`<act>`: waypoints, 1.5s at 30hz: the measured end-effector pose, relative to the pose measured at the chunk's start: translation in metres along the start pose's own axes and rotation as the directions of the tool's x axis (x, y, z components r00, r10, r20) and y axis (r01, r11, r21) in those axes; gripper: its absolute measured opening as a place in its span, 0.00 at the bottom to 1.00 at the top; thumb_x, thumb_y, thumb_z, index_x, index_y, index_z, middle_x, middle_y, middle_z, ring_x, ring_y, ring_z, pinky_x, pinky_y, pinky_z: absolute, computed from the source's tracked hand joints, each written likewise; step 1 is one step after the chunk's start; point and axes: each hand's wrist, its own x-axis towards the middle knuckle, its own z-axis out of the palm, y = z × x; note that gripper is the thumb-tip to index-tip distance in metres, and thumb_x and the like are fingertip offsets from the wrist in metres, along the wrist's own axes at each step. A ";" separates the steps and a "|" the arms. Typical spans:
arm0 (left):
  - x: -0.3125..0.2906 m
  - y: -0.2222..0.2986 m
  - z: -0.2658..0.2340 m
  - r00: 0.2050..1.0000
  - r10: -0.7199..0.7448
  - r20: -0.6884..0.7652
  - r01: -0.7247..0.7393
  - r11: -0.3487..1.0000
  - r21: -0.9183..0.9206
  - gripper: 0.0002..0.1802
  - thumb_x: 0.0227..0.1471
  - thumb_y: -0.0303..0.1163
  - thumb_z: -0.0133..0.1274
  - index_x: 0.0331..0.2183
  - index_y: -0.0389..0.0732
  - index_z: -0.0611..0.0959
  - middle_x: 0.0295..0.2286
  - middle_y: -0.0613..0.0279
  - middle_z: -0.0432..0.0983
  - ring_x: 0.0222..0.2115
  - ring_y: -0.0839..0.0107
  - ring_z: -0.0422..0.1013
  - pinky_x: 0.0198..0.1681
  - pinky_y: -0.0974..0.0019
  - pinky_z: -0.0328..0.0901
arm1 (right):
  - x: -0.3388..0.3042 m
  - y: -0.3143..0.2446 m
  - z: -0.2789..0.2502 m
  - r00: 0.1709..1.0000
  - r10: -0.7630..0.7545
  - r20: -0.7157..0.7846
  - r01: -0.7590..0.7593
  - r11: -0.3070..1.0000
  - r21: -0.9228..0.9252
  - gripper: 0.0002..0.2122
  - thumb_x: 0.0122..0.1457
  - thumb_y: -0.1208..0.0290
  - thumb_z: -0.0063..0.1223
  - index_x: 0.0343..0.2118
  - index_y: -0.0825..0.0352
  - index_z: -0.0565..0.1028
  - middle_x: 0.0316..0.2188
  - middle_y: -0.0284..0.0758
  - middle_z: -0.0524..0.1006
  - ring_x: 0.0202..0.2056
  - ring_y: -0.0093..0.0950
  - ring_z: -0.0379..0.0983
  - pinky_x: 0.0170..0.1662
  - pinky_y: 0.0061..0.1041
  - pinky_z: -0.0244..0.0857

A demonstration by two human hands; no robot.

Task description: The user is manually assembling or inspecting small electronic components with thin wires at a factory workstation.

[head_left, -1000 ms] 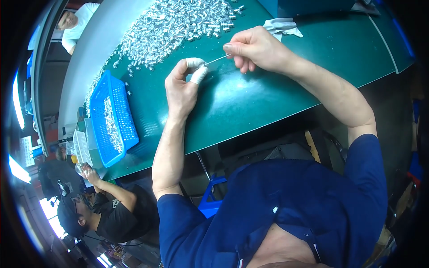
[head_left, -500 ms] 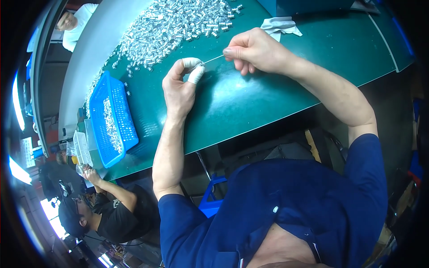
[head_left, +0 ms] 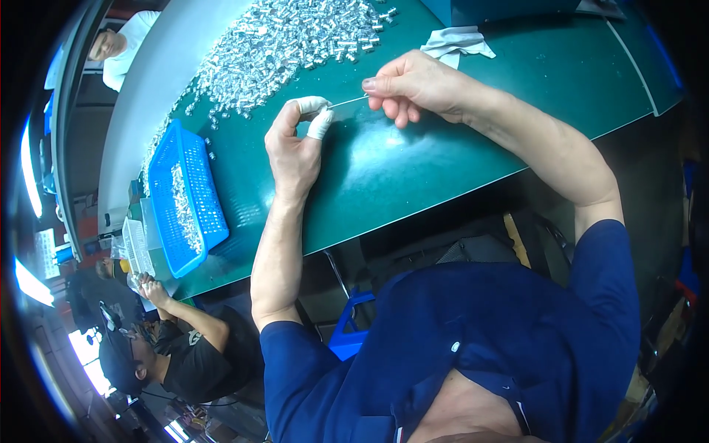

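Note:
My left hand (head_left: 294, 151), with white wrapping on its thumb and index finger, is closed in a pinch. What lies between those fingertips is too small and hidden to make out. A thin metal rod (head_left: 347, 102) runs from my right hand to the left fingertips. My right hand (head_left: 421, 85) grips its near end between thumb and index finger, the other fingers loosely curled. Beyond both hands a large pile of small shiny metal cylindrical parts (head_left: 273, 55) is spread on the green tabletop (head_left: 413, 166).
A blue plastic basket (head_left: 210, 199) with some metal parts stands left of my left forearm. A crumpled white cloth (head_left: 458, 44) lies beyond my right hand, near a blue box (head_left: 509, 9). A co-worker in black (head_left: 199, 362) works at the left; another person in white (head_left: 131, 48) is farther back.
Both hands have shifted slightly left, the right one also a little down. The rod remains between them, its tip still at the left fingertips.

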 end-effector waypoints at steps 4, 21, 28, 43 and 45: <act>0.003 0.002 0.003 0.999 0.030 -0.019 -0.029 0.999 0.035 0.09 0.51 0.23 0.62 0.37 0.34 0.82 0.32 0.63 0.80 0.34 0.77 0.74 0.41 0.72 0.69 | 0.002 0.010 -0.002 0.988 0.125 0.095 -0.148 0.944 0.295 0.13 0.65 0.61 0.54 0.33 0.68 0.80 0.20 0.30 0.79 0.20 0.19 0.76 0.22 0.17 0.68; 0.002 0.001 0.003 0.991 -0.133 -0.004 0.131 0.984 -0.124 0.09 0.50 0.23 0.63 0.36 0.35 0.83 0.31 0.63 0.80 0.32 0.76 0.75 0.39 0.71 0.69 | 0.002 0.011 0.000 0.665 -0.741 -0.091 0.582 0.591 -0.559 0.12 0.61 0.63 0.58 0.35 0.69 0.79 0.20 0.31 0.79 0.25 0.22 0.77 0.29 0.22 0.71; 0.002 0.010 0.004 0.983 0.182 -0.018 -0.174 0.965 0.198 0.08 0.50 0.22 0.62 0.35 0.34 0.82 0.29 0.60 0.79 0.31 0.72 0.75 0.38 0.70 0.69 | -0.001 -0.001 -0.004 0.992 0.096 0.083 -0.100 0.994 0.048 0.13 0.67 0.63 0.51 0.35 0.70 0.79 0.20 0.31 0.79 0.24 0.21 0.78 0.26 0.17 0.70; 0.000 0.007 0.001 0.994 0.109 0.013 -0.109 0.974 0.198 0.08 0.52 0.25 0.62 0.36 0.35 0.82 0.31 0.65 0.80 0.32 0.78 0.74 0.40 0.72 0.69 | -0.001 0.006 -0.002 0.993 -0.108 -0.038 0.103 0.987 -0.120 0.14 0.64 0.61 0.55 0.32 0.69 0.78 0.22 0.32 0.78 0.25 0.20 0.76 0.26 0.21 0.68; 0.002 0.002 0.002 0.995 -0.100 0.011 0.101 0.992 -0.078 0.08 0.53 0.24 0.62 0.37 0.35 0.82 0.32 0.65 0.80 0.32 0.77 0.74 0.40 0.71 0.69 | -0.001 0.007 -0.002 0.947 -0.299 -0.118 0.265 0.934 -0.238 0.13 0.64 0.62 0.55 0.32 0.69 0.78 0.22 0.32 0.78 0.25 0.22 0.76 0.25 0.22 0.68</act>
